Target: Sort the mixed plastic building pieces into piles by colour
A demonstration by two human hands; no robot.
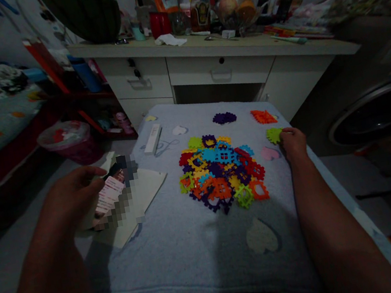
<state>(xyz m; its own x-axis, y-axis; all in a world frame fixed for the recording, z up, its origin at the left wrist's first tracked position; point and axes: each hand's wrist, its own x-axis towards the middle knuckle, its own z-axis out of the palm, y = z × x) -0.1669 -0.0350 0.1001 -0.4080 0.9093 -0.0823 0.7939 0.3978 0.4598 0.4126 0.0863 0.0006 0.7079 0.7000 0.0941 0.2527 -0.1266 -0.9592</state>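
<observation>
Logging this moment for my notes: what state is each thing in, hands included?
Left hand: closed on printed paper leaflet.
Right hand: curled, fingertips on green plastic tile; grip unclear.
Heap of colourful plastic tiles: piled loosely on grey cloth.
Purple plastic tile: flat, apart from heap.
Orange plastic tile: flat, apart from heap.
Cream desk drawers: shut.

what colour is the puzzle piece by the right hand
Light green. The piece at the right hand's fingertips shows best in the head view.
</observation>
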